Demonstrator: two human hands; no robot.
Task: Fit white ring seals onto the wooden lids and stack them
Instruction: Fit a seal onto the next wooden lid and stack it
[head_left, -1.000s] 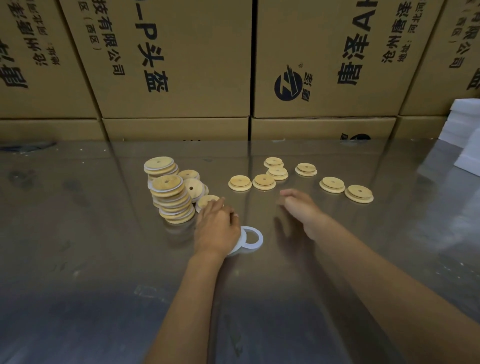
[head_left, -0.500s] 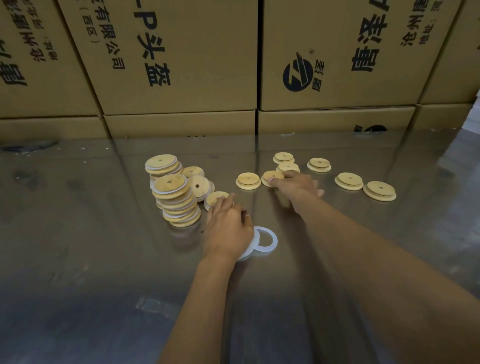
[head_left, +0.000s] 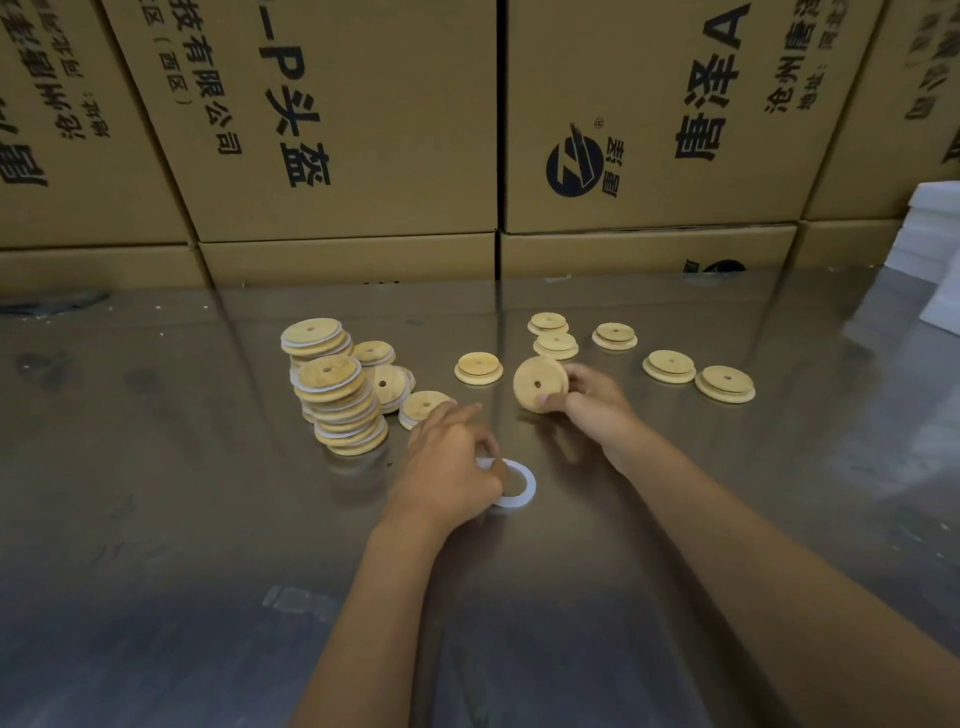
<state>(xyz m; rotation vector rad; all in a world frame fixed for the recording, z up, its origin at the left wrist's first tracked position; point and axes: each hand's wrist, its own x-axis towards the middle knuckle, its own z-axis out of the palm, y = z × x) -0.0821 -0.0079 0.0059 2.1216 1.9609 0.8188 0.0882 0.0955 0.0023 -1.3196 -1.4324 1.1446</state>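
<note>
A person's right hand (head_left: 589, 400) held one wooden lid (head_left: 540, 383) tilted on edge above the desk (head_left: 156, 519), its grip curled round the rim with the thumb pressed to the face near the centre hole. The left hand (head_left: 449, 467) rested on a white ring seal (head_left: 511, 486) lying flat on the desk, fingers bent over its near-left edge; whether that grip pinched the ring or merely pressed on it could not be told, and a second ring may have sat under the palm.

The work looked well advanced but unfinished. Just beyond and to the left of the left grip stood a leaning stack of lids (head_left: 340, 402) with white edges showing between the layers, a shorter stack (head_left: 313, 338) behind it, and a few fitted lids (head_left: 387, 376) toppled alongside. Six bare lids remained: one lid (head_left: 478, 368) between the two hands, a pair (head_left: 551, 335) beyond the right grip, and three more lids (head_left: 670, 365) trailing off to its right.

The held lid hung up and to the right of the ring, close but apart. Joining the two appeared to be the next step. Cardboard cartons (head_left: 353, 119) lined the back.
</note>
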